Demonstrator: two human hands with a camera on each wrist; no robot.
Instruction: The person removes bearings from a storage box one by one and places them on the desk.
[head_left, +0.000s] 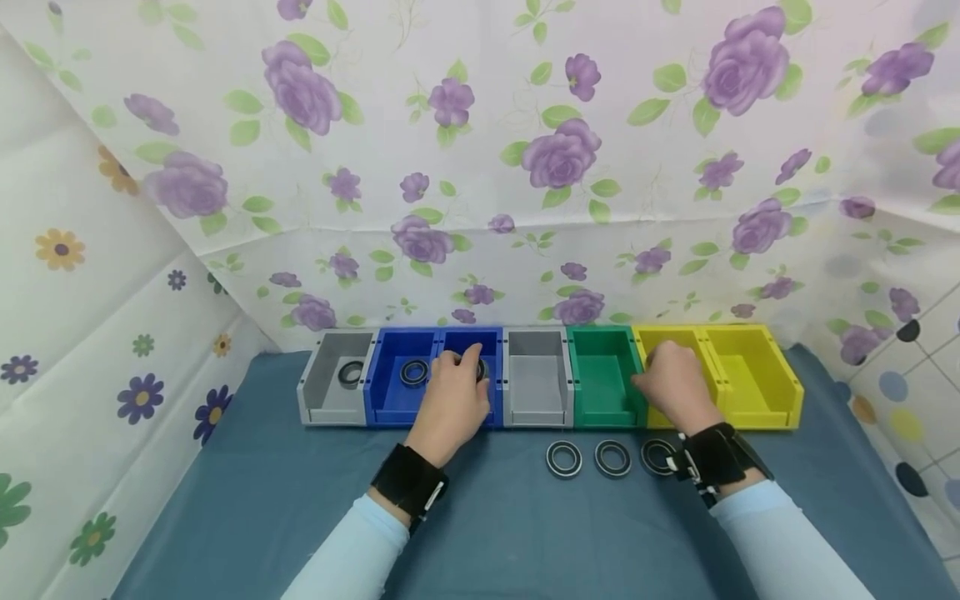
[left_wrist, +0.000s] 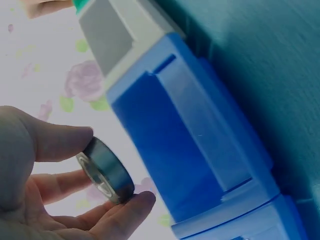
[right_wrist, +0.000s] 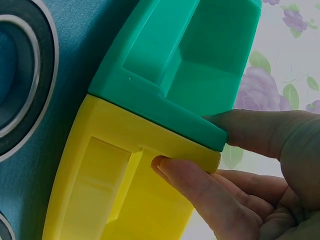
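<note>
Thumb and fingers of my left hand (head_left: 452,404) pinch a ball bearing (left_wrist: 112,170) by its rim, above the right-hand blue bin (left_wrist: 165,145). The bearing is tilted and apart from the bin's walls. My right hand (head_left: 677,383) grips the adjoining side walls of the green bin (right_wrist: 220,75) and the left yellow bin (right_wrist: 107,165). Its thumb lies on the green side and its forefinger on the yellow side. In the head view, the hand partly covers the left yellow bin.
Bearings lie in the left grey bin (head_left: 309,392) and the left blue bin (head_left: 375,400). Another grey bin (head_left: 536,417) and a right yellow bin (head_left: 757,421) complete the row. Three bearings (head_left: 564,459) lie on the blue cloth before it; a flowered sheet (head_left: 480,167) hangs behind.
</note>
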